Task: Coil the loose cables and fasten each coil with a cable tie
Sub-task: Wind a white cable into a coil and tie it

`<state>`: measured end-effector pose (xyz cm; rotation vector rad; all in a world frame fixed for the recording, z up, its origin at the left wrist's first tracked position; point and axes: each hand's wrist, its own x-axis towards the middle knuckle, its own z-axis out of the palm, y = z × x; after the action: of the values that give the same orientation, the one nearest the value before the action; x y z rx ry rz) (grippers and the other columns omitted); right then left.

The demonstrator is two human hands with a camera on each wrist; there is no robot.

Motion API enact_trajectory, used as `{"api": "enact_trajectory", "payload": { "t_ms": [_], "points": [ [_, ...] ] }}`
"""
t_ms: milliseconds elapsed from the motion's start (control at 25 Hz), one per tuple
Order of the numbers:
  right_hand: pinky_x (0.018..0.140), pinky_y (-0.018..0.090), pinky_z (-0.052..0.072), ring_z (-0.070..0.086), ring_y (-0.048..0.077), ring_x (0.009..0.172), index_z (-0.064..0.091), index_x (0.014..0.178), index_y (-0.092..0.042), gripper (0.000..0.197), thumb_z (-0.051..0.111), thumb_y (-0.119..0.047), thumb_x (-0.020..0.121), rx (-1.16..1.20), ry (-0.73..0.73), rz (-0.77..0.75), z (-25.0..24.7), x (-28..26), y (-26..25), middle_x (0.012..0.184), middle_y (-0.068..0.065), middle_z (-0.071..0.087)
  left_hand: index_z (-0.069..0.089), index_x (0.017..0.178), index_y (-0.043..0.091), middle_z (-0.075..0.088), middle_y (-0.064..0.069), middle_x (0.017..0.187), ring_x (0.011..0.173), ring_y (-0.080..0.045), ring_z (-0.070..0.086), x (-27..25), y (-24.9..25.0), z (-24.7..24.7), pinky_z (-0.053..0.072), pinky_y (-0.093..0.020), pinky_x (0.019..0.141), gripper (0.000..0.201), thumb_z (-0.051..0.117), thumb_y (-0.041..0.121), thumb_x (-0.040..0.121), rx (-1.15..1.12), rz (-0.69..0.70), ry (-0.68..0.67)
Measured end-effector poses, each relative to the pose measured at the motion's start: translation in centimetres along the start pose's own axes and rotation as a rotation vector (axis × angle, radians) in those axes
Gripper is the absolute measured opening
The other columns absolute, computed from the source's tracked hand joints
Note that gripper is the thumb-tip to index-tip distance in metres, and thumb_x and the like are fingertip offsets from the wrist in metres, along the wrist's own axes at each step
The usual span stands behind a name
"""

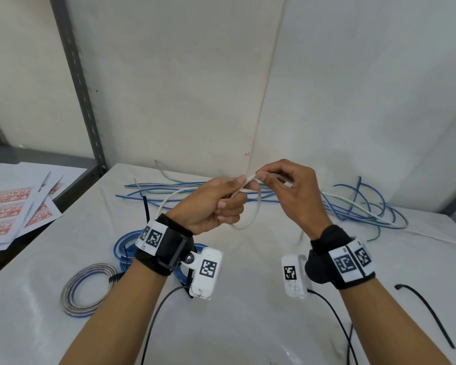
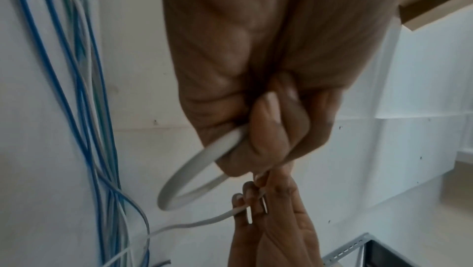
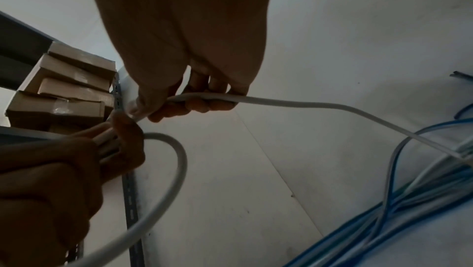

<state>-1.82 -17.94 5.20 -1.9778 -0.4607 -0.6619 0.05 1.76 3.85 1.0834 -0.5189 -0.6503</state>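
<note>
We stand at a white counter, both hands raised over it, working a white cable. Our left hand has its grip curled round the first small loop, which hangs just below the fist. Our right hand, touching the left at the fingertips, pinches the same cable's running length between thumb and fingers; that length trails off to the right of the grip into the loose blue cables.

Progress, as we judge it: approx. 2 coils done, a blue coil and a grey coil lying below and left of the left grip, each w/ what looks like a black tie. The white coil is barely begun; the loose pile beyond the grips is untouched.

One spare black cable tie lies below-right of the right grip.

Room: open counter beneath both grips; wall close behind; counter edge and a shelf w/ label sheets to the left
</note>
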Motion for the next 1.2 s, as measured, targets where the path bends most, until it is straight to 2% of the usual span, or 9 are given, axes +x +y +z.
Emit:
{"api": "enact_trajectory", "payload": {
  "t_ms": [200, 320, 480, 640, 760, 920, 1000, 1080, 1200],
  "points": [
    [0.074, 0.019, 0.05, 0.067, 0.01, 0.078, 0.074, 0.089, -0.01, 0.008, 0.074, -0.018, 0.092, 0.012, 0.047, -0.002, 1.7, -0.4, 0.4, 0.083, -0.002, 0.072, 0.032, 0.061, 0.023, 0.019, 0.01, 0.051, 0.045, -0.007, 0.01, 0.1, 0.1, -0.1, 0.012, -0.021, 0.041, 0.048, 0.037, 0.045, 0.104, -0.073, -0.113, 0.022],
    [0.072, 0.019, 0.049, 0.064, 0.006, 0.077, 0.074, 0.098, -0.011, 0.012, 0.065, -0.019, 0.099, -0.058, 0.051, -0.019, 1.5, -0.4, 2.0, 0.085, -0.002, 0.07, 0.045, 0.06, 0.022, 0.014, 0.01, 0.053, 0.042, -0.008, 0.007, -0.2, 1.1, -0.9, 0.01, -0.02, 0.037, 0.047, 0.036, 0.044, 0.101, -0.253, 0.013, 0.031],
    [0.065, 0.027, 0.047, 0.059, 0.007, 0.073, 0.074, 0.102, -0.013, 0.019, 0.059, -0.023, 0.103, -0.244, 0.106, -0.036, -0.4, -0.4, 4.7, 0.081, -0.005, 0.066, 0.054, 0.074, 0.018, 0.02, 0.008, 0.05, 0.039, -0.009, 0.017, -1.6, 3.2, -4.0, 0.022, -0.021, 0.037, 0.038, 0.039, 0.037, 0.104, -0.51, 0.169, -0.132],
    [0.056, 0.016, 0.032, 0.047, 0.004, 0.057, 0.071, 0.094, -0.015, 0.023, 0.058, -0.032, 0.103, -0.366, 0.229, 0.037, -1.2, 1.8, 4.9, 0.063, -0.01, 0.055, 0.044, 0.062, 0.022, 0.019, 0.009, 0.049, 0.038, -0.007, 0.017, -1.7, 2.9, -3.5, 0.024, -0.019, 0.037, 0.047, 0.033, 0.04, 0.105, -0.39, 0.159, -0.085],
    [0.06, 0.025, 0.036, 0.051, 0.007, 0.06, 0.072, 0.096, -0.018, 0.024, 0.057, -0.035, 0.102, -0.432, 0.296, 0.131, -2.2, 2.8, 4.9, 0.066, -0.01, 0.057, 0.045, 0.062, 0.023, 0.02, 0.009, 0.05, 0.038, -0.007, 0.019, -1.8, 2.9, -3.2, 0.027, -0.019, 0.036, 0.047, 0.034, 0.041, 0.105, -0.308, 0.086, -0.135],
    [0.066, 0.031, 0.04, 0.061, 0.023, 0.076, 0.074, 0.099, -0.018, 0.024, 0.055, -0.033, 0.103, -0.491, 0.321, 0.231, -2.4, 3.1, 4.8, 0.076, -0.003, 0.066, 0.045, 0.066, 0.022, 0.024, 0.01, 0.052, 0.04, -0.003, 0.026, -1.8, 2.6, -2.5, 0.028, -0.019, 0.042, 0.048, 0.03, 0.039, 0.108, -0.113, 0.142, -0.021],
    [0.071, 0.032, 0.046, 0.066, 0.021, 0.083, 0.075, 0.098, -0.021, 0.021, 0.055, -0.027, 0.102, -0.528, 0.183, 0.253, -2.0, 2.5, 5.2, 0.086, -0.003, 0.073, 0.05, 0.077, 0.018, 0.02, 0.009, 0.057, 0.043, -0.002, 0.022, -1.6, 2.5, -2.0, 0.025, -0.017, 0.042, 0.042, 0.03, 0.037, 0.109, -0.112, 0.248, 0.037],
    [0.079, 0.033, 0.053, 0.07, 0.015, 0.089, 0.075, 0.093, -0.023, 0.021, 0.056, -0.021, 0.101, -0.531, -0.075, 0.19, -1.2, 1.3, 5.1, 0.092, -0.012, 0.076, 0.053, 0.091, 0.014, 0.02, 0.009, 0.057, 0.045, -0.005, 0.018, -1.3, 2.6, -1.7, 0.025, -0.017, 0.043, 0.035, 0.03, 0.034, 0.109, -0.166, 0.348, 0.101],
    [0.066, 0.032, 0.041, 0.06, -0.004, 0.069, 0.072, 0.083, -0.026, 0.028, 0.054, -0.029, 0.104, -0.56, -0.426, 0.094, -0.2, -0.3, 2.8, 0.065, -0.031, 0.062, 0.047, 0.091, 0.014, 0.052, 0.008, 0.061, 0.054, -0.008, 0.052, -0.7, 2.3, -1.8, 0.047, -0.021, 0.058, 0.032, 0.025, 0.026, 0.111, -0.26, 0.479, 0.176]
  ]
}}
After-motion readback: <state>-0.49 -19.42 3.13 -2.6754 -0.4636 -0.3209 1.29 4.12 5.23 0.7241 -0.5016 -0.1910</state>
